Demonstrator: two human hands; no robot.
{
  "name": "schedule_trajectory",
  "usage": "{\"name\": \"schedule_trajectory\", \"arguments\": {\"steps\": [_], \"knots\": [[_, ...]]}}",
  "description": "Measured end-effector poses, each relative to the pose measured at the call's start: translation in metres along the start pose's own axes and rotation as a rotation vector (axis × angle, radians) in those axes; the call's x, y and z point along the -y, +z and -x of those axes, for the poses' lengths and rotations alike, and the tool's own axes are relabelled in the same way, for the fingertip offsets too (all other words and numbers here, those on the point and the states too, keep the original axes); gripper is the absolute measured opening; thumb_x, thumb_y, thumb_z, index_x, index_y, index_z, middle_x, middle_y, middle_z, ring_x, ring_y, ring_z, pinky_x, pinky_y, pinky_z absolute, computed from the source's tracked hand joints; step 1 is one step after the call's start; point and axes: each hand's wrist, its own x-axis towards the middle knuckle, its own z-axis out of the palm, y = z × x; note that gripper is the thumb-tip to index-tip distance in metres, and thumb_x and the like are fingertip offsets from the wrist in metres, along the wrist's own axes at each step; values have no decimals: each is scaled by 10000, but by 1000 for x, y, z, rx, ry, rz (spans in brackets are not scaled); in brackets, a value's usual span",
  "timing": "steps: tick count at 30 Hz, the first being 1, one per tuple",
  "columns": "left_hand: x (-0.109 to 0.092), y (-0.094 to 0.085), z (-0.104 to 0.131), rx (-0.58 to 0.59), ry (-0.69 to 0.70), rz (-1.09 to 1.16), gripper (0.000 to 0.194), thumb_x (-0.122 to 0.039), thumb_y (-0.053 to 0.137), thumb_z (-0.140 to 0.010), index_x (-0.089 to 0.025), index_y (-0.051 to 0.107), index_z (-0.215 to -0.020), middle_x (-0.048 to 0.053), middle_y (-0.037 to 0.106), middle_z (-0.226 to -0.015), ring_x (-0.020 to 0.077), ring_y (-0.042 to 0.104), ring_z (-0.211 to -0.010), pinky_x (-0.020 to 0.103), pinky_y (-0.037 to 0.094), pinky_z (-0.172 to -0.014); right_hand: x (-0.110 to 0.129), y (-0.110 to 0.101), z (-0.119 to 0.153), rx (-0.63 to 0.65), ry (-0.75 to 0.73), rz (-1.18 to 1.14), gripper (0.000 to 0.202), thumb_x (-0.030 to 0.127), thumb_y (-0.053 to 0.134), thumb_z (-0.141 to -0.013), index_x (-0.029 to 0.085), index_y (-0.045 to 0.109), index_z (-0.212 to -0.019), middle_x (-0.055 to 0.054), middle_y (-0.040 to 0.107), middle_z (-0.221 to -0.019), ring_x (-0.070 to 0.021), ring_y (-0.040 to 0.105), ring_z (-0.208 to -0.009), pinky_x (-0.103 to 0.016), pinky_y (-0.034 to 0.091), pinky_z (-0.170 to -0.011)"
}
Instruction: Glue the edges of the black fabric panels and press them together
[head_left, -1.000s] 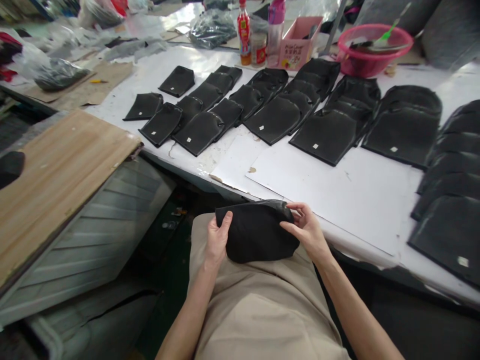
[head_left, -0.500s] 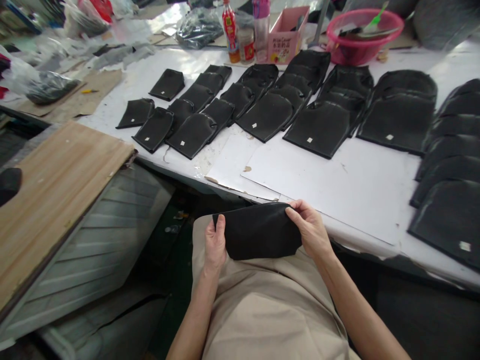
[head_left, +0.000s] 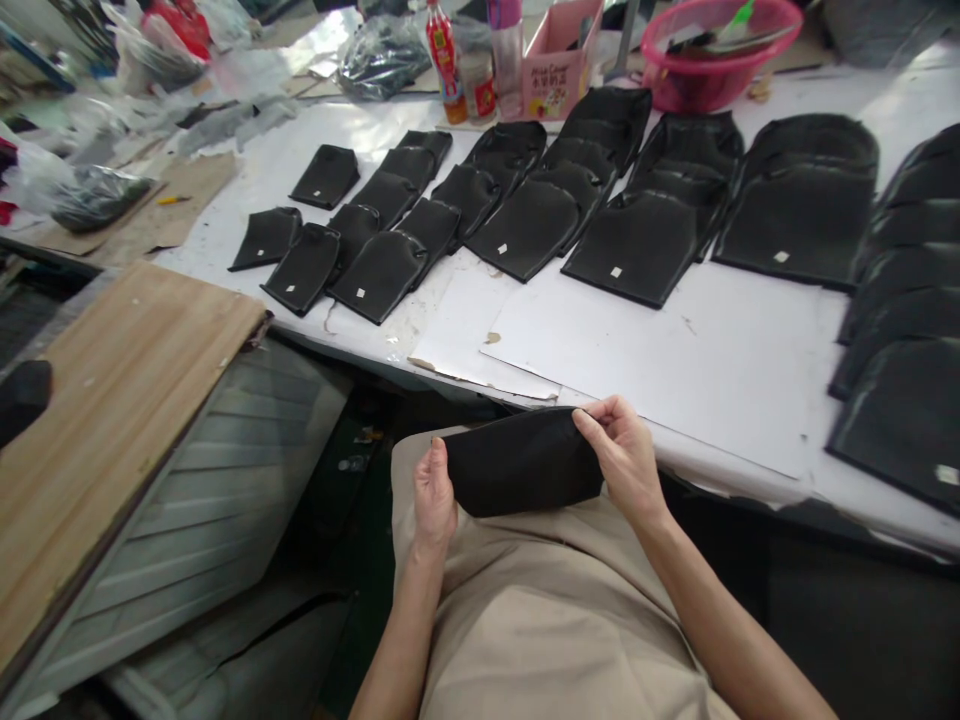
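Observation:
A flat black leather-like piece (head_left: 525, 465) is stretched between my two hands, above my lap at the table's front edge. My left hand (head_left: 435, 495) pinches its left end, thumb on top. At its upper right corner, my right hand (head_left: 621, 455) grips it between thumb and fingers. The fingers behind the piece are partly hidden. Beyond it, similar black pieces lie in overlapping rows on the white-covered table; one front piece (head_left: 634, 245) bears a small pale sticker, and another stack (head_left: 904, 420) is at the right edge.
A wooden board (head_left: 127, 400) stands at the left. Along the back are a red-labelled bottle (head_left: 445, 65), a glass jar (head_left: 478, 88), a pink box (head_left: 559, 75) and a pink basin (head_left: 697, 85) holding tools. Plastic bags (head_left: 97, 185) and a yellow cutter (head_left: 172, 200) lie far left.
The view has shifted slightly. My left hand has moved a little to the right along with the piece's left end; both hands keep their grip.

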Motion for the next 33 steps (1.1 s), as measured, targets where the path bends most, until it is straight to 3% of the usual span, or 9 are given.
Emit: {"name": "schedule_trajectory", "arguments": {"steps": [4, 9, 12, 14, 16, 18, 21, 27, 33], "knots": [[4, -11, -5, -8, 68, -145, 491, -638, 618, -901, -161, 718, -958, 89, 733, -984, 227, 691, -997, 307, 544, -902, 7, 1, 2, 42, -56, 52, 324, 472, 768, -857, 227, 571, -783, 6, 608, -776, -150, 541, -714, -282, 431, -663], [-15, -15, -8, 56, 301, -498, 396, -492, 579, -971, -168, 684, -1172, 116, 705, -1125, 231, 671, -1036, 342, 523, -940, 19, 2, 6, 138, -138, 126, 295, 435, 750, -882, 230, 569, -770, -16, 649, -837, -169, 587, -776, -298, 467, -721], [-37, -3, -1, 101, 525, -643, 360, -426, 567, -986, -173, 659, -1225, 144, 667, -1237, 258, 624, -1169, 394, 476, -1037, 24, 5, 9, 218, -163, 137, 259, 388, 733, -903, 234, 560, -787, -14, 654, -843, -171, 610, -791, -293, 483, -720], [-54, 11, 7, 226, 673, -680, 330, -381, 555, -998, -188, 660, -1245, 142, 644, -1305, 263, 569, -1271, 402, 416, -1110, 27, 9, 11, 272, -191, 155, 227, 359, 715, -920, 238, 563, -802, -15, 663, -852, -175, 628, -810, -292, 497, -724], [-70, 27, 13, 360, 742, -688, 309, -384, 588, -983, -205, 682, -1218, 119, 686, -1211, 253, 608, -1175, 372, 434, -1057, 31, 13, 13, 322, -238, 195, 201, 339, 699, -933, 241, 569, -816, -21, 679, -868, -184, 648, -832, -299, 511, -737], [-81, 40, 15, 463, 706, -662, 226, -396, 598, -978, -216, 731, -1007, 64, 708, -947, 203, 640, -908, 297, 473, -873, 34, 16, 13, 343, -301, 244, 188, 330, 694, -937, 245, 569, -825, -23, 692, -869, -191, 665, -838, -305, 519, -738], [-88, 51, 14, 551, 560, -531, 341, -411, 570, -991, -203, 649, -732, -2, 593, -692, 135, 538, -651, 235, 414, -653, 37, 17, 10, 336, -392, 298, 211, 343, 714, -925, 250, 559, -815, -15, 704, -852, -191, 679, -824, -301, 525, -726], [-82, 51, 14, 519, 342, -340, 408, -500, 595, -951, -188, 617, -689, -15, 529, -671, 122, 472, -631, 223, 386, -612, 33, 14, 4, 382, -441, 351, 228, 399, 781, -871, 254, 607, -852, -20, 723, -858, -193, 684, -781, -301, 543, -701], [-77, 53, 18, 456, 90, -184, 495, -621, 622, -879, -181, 609, -654, -14, 505, -642, 109, 422, -593, 216, 359, -549, 29, 17, 8, 403, -664, 399, 140, 270, 724, -918, 248, 643, -806, -61, 728, -941, -186, 685, -791, -308, 546, -689]]}}
